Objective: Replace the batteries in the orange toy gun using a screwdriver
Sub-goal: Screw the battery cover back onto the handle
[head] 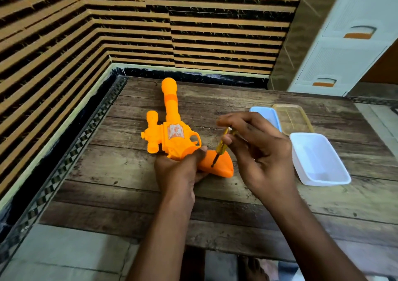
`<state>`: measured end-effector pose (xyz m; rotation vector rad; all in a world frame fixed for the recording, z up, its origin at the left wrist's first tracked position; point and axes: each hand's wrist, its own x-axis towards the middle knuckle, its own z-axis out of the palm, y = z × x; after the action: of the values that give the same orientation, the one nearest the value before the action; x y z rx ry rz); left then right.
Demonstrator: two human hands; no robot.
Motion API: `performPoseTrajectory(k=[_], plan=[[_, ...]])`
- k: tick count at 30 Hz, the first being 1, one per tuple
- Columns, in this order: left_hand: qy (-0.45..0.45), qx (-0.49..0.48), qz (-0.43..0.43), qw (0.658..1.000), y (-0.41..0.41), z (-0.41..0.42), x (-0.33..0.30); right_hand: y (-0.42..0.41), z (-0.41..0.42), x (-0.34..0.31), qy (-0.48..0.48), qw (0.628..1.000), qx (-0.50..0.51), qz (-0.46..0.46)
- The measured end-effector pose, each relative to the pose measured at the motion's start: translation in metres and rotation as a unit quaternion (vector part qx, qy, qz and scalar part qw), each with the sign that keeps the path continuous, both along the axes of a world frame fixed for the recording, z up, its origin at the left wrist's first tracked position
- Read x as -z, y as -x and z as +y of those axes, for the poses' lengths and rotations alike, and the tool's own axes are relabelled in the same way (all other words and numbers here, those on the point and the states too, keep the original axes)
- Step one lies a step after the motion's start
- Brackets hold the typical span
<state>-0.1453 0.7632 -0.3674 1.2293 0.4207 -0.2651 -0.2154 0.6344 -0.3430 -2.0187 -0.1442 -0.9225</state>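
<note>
Left hand (178, 168) gripping toy gun (172, 136), right hand (258, 149) pinching screwdriver (221, 147), tip seemingly on grip

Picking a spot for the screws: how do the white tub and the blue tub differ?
The white tub sits nearest the right hand; the blue tub lies farther back, partly behind that hand. White looks larger and shows fully; blue is partly hidden. Both are rectangular, open-topped plastic.

Orange toy gun (172, 134), yellow-handled screwdriver (221, 147), brown plank table (133, 186), white tub (318, 160), black-and-tan striped wall (64, 33).
</note>
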Motion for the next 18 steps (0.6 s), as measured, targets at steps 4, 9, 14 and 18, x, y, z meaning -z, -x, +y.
performPoseTrajectory(k=[4, 9, 14, 18], plan=[[0.0, -0.003, 0.003, 1.0, -0.0002, -0.0003, -0.0007, -0.0005, -0.0005, 0.0029, -0.048, 0.999, -0.009, 0.006], [-0.002, -0.001, -0.004, 1.0, 0.0011, 0.0007, -0.0022, -0.0045, 0.0072, 0.0046, -0.048, 0.999, 0.018, -0.008], [-0.007, 0.008, -0.005, 1.0, 0.0021, 0.0008, -0.002, -0.0042, 0.0076, -0.0021, -0.085, 0.995, -0.05, 0.008], [-0.012, 0.002, 0.001, 1.0, -0.0003, 0.0001, 0.0008, -0.004, 0.0028, -0.0024, -0.14, 0.987, -0.067, 0.033]])
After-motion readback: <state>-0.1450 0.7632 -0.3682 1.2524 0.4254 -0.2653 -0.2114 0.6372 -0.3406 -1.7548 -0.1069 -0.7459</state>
